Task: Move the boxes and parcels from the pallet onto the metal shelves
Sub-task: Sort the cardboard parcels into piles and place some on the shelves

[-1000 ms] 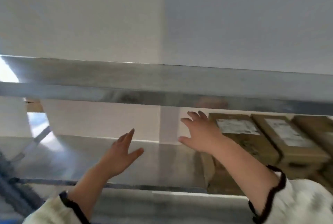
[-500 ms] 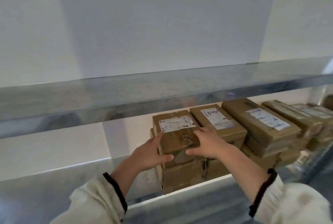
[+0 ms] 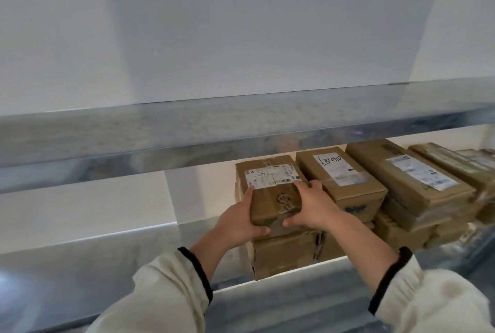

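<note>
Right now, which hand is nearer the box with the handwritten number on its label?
Right. The right hand grips the right side of the leftmost top box, against the handwritten-label box. The left hand holds that gripped box's far side, a box-width away.

1. The place is a storeroom or a small parcel warehouse, not a home.
2. Two bare metal shelves (image 3: 241,129) of grey steel run across the view, one above the other, in front of a plain white wall (image 3: 241,24).
3. On the lower shelf (image 3: 93,265) many brown cardboard boxes (image 3: 401,180) stand in a row, stacked in two layers and touching each other.
4. The boxes carry white shipping labels (image 3: 270,175) with barcodes, and one label has a handwritten number (image 3: 331,160).
5. Tape closes the boxes, as with posted parcels.
</note>
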The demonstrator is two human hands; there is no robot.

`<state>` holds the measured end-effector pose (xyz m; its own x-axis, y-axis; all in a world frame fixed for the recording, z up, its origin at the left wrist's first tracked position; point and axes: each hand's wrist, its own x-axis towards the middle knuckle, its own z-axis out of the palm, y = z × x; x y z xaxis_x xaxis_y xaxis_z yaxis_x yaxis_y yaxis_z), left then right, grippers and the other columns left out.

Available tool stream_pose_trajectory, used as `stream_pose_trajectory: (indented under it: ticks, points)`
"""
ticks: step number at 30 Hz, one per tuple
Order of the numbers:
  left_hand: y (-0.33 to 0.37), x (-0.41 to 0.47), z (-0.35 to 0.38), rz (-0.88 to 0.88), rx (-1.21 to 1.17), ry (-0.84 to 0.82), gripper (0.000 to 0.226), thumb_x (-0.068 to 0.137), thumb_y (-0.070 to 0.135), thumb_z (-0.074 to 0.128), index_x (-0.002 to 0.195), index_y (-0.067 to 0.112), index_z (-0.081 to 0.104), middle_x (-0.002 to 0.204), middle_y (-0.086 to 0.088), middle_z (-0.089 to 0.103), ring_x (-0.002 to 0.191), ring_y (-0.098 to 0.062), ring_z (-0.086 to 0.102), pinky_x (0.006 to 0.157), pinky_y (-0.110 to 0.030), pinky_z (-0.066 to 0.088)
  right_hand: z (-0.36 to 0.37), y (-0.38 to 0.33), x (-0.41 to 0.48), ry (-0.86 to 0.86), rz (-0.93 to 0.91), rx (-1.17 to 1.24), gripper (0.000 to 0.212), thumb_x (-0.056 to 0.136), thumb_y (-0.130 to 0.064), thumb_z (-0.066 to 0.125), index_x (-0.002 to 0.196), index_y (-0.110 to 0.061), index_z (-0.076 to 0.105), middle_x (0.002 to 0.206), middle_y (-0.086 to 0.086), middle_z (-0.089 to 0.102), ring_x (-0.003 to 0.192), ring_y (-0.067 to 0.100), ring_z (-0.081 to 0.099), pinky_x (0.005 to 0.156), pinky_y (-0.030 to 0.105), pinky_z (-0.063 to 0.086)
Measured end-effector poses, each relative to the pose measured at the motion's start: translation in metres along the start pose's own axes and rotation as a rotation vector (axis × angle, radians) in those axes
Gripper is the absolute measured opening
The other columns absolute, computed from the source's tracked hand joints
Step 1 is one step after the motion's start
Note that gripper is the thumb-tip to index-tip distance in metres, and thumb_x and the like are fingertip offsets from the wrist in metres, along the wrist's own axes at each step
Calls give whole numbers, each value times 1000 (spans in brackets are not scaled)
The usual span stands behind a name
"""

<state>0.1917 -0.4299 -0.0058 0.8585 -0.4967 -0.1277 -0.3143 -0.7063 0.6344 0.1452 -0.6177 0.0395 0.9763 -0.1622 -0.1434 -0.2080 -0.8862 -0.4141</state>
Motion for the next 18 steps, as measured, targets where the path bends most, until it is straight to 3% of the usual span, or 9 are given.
stream_pose_trajectory:
  ticks: [3,9,14,18]
  points:
    - [-10,-17,-6,11,32,61,110,77,50,70,148,36,-12,145,2,39,122,-20,49,100,-38,45,11,-12,-9,30,-62,41,97,60,-49,81,137,-34,23,134,5,27,117,23,45,103,36,37]
    - [-43,-86,-23,-59,41,207,111,74,51,71,141,48,-17,144,9,36,122,-13,44,103,-31,41,44,-60,-41,92,-135,14,106,56,-55,80,139,-34,18,141,-1,15,126,19,39,105,35,36]
    - [-79,-166,-13,-262,22,276,112,65,63,67,119,69,-31,140,18,38,109,-3,45,98,-25,42,81,-102,-71,-55,-267,-44,114,54,-57,80,140,-35,10,139,-7,2,130,17,34,110,33,29]
    - [-114,-225,-2,-403,-17,343,107,58,78,59,120,70,-28,147,28,23,121,2,41,99,-14,31,113,-137,-86,-278,-385,-130,118,58,-66,73,141,-34,-5,136,-1,-4,134,15,21,113,32,22]
